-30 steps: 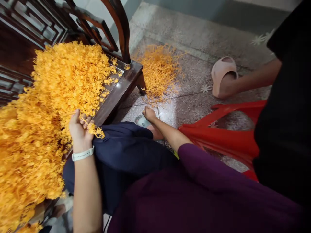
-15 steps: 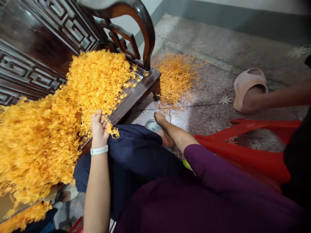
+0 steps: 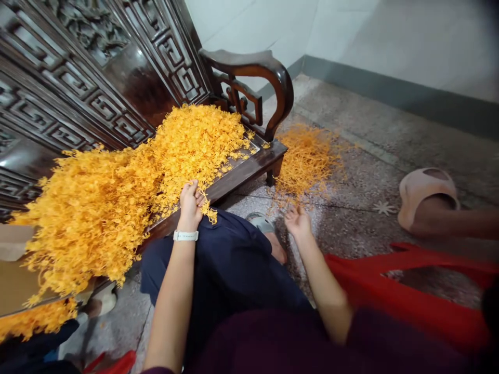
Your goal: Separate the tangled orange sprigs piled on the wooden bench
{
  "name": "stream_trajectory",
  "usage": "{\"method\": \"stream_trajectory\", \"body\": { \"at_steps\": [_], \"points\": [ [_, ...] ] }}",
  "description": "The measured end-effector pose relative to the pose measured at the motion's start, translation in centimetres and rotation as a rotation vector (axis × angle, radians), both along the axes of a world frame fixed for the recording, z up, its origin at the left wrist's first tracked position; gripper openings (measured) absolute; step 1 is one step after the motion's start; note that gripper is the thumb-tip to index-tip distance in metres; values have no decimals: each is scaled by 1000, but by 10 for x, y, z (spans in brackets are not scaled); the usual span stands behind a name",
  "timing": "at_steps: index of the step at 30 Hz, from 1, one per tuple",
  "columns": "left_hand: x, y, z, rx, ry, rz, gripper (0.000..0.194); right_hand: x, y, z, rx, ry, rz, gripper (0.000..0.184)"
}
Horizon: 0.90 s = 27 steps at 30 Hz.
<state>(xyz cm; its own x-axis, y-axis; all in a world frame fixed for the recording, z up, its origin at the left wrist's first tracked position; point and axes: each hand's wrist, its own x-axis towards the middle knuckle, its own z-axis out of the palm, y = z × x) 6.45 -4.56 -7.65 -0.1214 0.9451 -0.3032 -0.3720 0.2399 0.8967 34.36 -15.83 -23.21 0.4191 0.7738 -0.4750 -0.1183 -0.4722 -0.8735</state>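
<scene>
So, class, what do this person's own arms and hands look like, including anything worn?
The left hand and right hand are ungloved. A pale wristband with small dark marks is worn on the left; none shows on the right. The dark purple right sleeve leaves the forearm bare.

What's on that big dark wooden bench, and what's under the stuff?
A big heap of yellow-orange flowery sprigs covers much of the bench seat. Some bare seat shows along the front. Whatever lies under the heap is hidden, so I can't tell.

Your left hand (image 3: pixel 191 206) holds a yellow sprig (image 3: pixel 209 213) beside the yellow heap (image 3: pixel 197 143) on the bench (image 3: pixel 249 170). Your right hand (image 3: pixel 299 222): half-open, near orange strands (image 3: pixel 306 161).
</scene>
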Motion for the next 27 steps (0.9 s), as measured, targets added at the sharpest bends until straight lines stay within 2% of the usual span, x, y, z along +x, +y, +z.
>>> {"method": "stream_trajectory", "body": {
  "at_steps": [2, 4, 5, 6, 8, 10, 13, 16, 21, 24, 27],
  "points": [
    [-1, -3, 2, 10, -32, -7, 46, -7, -2, 36, 169, 255, 205, 81],
    [0, -5, 6, 11, -63, 2, 44, -18, 0, 74, 317, 514, 493, 85],
    [0, -6, 8, 8, -78, 9, 43, -25, 2, 92, 365, 582, 593, 82],
    [2, -6, 10, 2, -92, 17, 41, -32, 4, 106, 395, 591, 630, 76],
    [4, -8, 15, -1, -134, 19, 37, -46, 7, 124, 436, 542, 539, 62],
    [6, -10, 18, 8, -202, 9, 33, -56, 9, 126, 453, 475, 412, 51],
    [2, -15, 22, 7, -310, -4, 29, -63, 10, 104, 463, 331, 312, 37],
    [-12, -21, 30, -14, -329, -3, 23, -60, 15, 65, 410, 122, 298, 32],
    [-51, -30, 54, -26, -292, -30, 27, -45, 41, -12, 54, -448, 456, 27],
    [-76, -32, 62, 24, -282, -66, 34, -33, 52, -54, -121, -566, 490, 26],
    [-95, -33, 63, -4, -328, -62, 31, -24, 48, -89, -287, -644, 534, 29]
  ]
}}
